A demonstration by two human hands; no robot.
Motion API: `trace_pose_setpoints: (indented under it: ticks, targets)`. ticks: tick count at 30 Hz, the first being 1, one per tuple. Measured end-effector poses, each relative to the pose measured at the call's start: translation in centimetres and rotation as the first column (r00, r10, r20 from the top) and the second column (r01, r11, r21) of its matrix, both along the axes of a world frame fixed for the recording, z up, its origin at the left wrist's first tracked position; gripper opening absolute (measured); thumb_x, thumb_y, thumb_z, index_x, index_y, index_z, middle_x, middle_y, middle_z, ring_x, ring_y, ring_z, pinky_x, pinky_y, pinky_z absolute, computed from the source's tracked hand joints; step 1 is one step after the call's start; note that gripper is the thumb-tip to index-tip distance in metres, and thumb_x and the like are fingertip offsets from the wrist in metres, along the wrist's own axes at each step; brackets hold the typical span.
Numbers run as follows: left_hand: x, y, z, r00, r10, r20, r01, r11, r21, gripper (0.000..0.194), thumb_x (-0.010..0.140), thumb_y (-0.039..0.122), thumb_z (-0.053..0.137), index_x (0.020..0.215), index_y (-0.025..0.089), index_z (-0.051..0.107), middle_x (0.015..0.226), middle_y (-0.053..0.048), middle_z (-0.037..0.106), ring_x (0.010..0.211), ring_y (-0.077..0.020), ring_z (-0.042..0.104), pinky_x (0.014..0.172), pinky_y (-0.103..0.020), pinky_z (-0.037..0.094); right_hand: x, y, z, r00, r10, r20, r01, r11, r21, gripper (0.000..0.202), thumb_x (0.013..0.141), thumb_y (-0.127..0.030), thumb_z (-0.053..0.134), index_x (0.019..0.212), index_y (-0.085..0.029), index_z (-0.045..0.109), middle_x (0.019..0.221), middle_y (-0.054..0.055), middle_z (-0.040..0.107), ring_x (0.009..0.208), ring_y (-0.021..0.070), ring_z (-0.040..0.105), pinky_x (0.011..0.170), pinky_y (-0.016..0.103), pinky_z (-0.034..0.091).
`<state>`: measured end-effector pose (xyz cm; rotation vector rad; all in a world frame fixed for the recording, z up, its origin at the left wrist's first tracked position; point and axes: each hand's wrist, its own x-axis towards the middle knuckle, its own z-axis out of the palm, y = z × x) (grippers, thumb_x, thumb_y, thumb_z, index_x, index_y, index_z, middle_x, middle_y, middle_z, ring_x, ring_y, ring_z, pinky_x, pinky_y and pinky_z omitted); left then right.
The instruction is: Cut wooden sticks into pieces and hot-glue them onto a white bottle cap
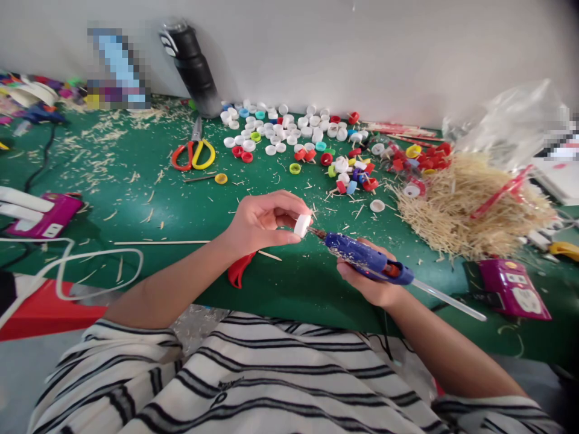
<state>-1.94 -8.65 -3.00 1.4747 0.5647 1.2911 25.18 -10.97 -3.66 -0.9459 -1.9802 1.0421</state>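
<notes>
Near the middle of the view, my left hand [269, 222] pinches a white bottle cap [302, 225] between thumb and fingers. My right hand [373, 280] is wrapped round a blue glue gun [362, 254], with a clear glue stick [450, 300] coming out of its back end. The nozzle of the gun points left and is at the cap's right side; whether they touch cannot be made out. Under my left wrist lies a red object [239, 270], partly hidden. A thin wooden stick [163, 243] lies to the left of it on the green table [289, 283].
Many loose caps [306, 131] lie toward the wall. Scissors [194, 154] and a black bottle [194, 72] are at the back left. A heap of thin sticks [470, 205] lies right, beside a plastic bag [506, 126]. Magenta boxes [515, 289] sit at both sides; a white cable [102, 251] curls left.
</notes>
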Motion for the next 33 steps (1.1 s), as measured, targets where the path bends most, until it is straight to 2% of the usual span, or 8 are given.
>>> trace_pose_setpoints:
  ticks: [15,22,33]
  targets:
    - [-0.02,0.1,0.18,1.0,-0.001,-0.013,0.0,1.0,-0.024,0.039,0.066,0.02,0.089,0.103,0.023,0.079,0.105,-0.009,0.075,0.088,-0.0173,0.072,0.077,-0.029,0.062,0.11,0.07,0.15,0.999,0.003,0.036,-0.002,1.0,-0.024,0.013,0.084,-0.029,0.072,0.081,-0.024,0.061,0.064,-0.001,0.062,0.054,0.0158,0.058,0.051,0.029,0.047]
    - [-0.03,0.07,0.25,1.0,-0.024,-0.003,0.024,0.999,-0.031,0.039,0.067,0.015,0.088,0.104,0.024,0.079,0.104,-0.007,0.075,0.088,-0.0163,0.072,0.078,-0.029,0.062,0.27,0.13,-0.2,0.999,0.002,0.032,0.0,0.999,-0.05,0.012,0.084,-0.028,0.071,0.082,-0.024,0.06,0.065,-0.001,0.062,0.055,0.0159,0.058,0.05,0.029,0.046]
    - [-0.08,0.15,0.12,1.0,0.001,-0.031,-0.003,0.999,-0.052,0.038,0.065,0.021,0.09,0.102,0.023,0.08,0.1,-0.008,0.076,0.085,-0.0173,0.073,0.077,-0.03,0.062,0.39,0.0,-0.35,1.0,0.002,0.03,0.001,0.994,-0.112,0.017,0.087,-0.035,0.07,0.08,-0.024,0.059,0.068,0.0,0.063,0.056,0.0159,0.058,0.052,0.03,0.05]
